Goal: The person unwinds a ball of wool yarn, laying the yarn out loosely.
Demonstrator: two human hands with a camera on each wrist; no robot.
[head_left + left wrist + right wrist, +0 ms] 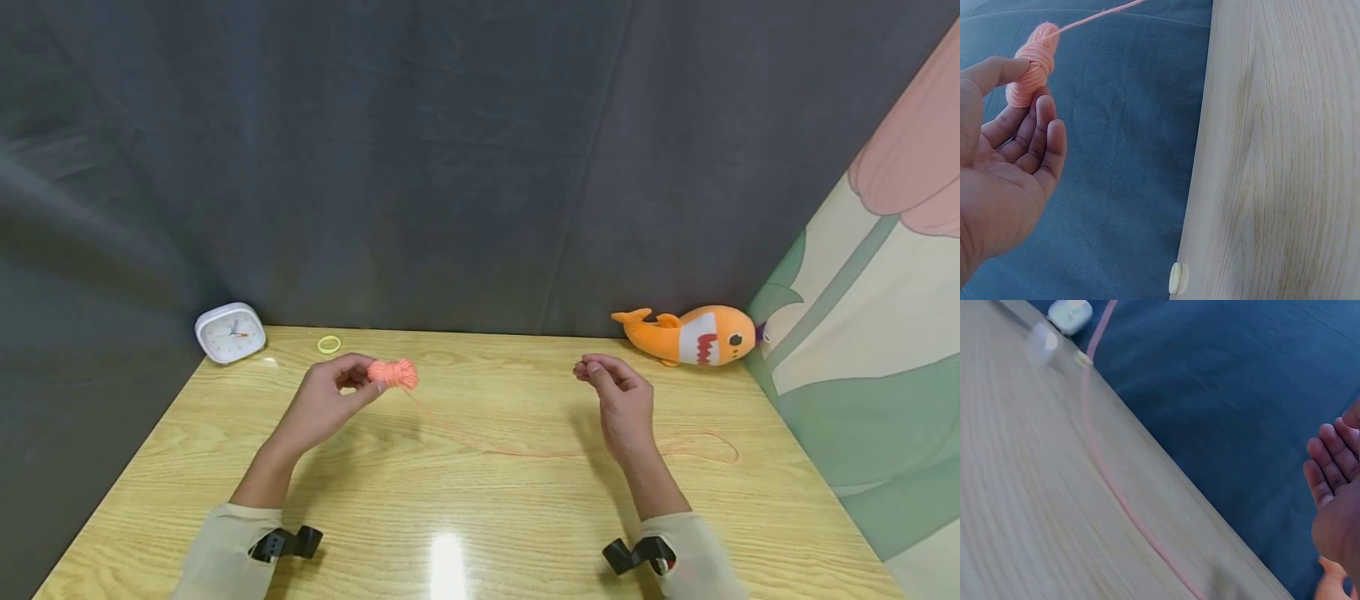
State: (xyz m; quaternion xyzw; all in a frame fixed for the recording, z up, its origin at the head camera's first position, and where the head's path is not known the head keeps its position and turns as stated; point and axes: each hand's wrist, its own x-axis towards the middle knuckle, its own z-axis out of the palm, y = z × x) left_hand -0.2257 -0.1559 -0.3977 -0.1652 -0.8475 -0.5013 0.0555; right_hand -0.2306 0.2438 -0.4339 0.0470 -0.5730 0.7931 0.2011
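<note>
A small wound bundle of coral-pink yarn (pixel 393 374) is pinched between the thumb and fingers of my left hand (pixel 322 404), raised over the table's left half. The left wrist view shows the yarn bundle (pixel 1034 65) tied round its middle, the thumb pressing one side. From it a loose strand (pixel 517 454) sags to the right, passes behind my right wrist and ends in a loop on the wood. My right hand (pixel 626 412) is lifted over the right half, fingers loosely bent and thumb near the index fingertip, holding nothing. In the right wrist view, the strand (pixel 1116 494) runs apart from that hand.
A white alarm clock (pixel 230 333) stands at the table's back left corner. Near it lies a yellow ring (pixel 328 344). An orange plush shark (pixel 693 335) lies at the back right. A dark curtain (pixel 420 167) hangs behind the wooden table (pixel 375 517).
</note>
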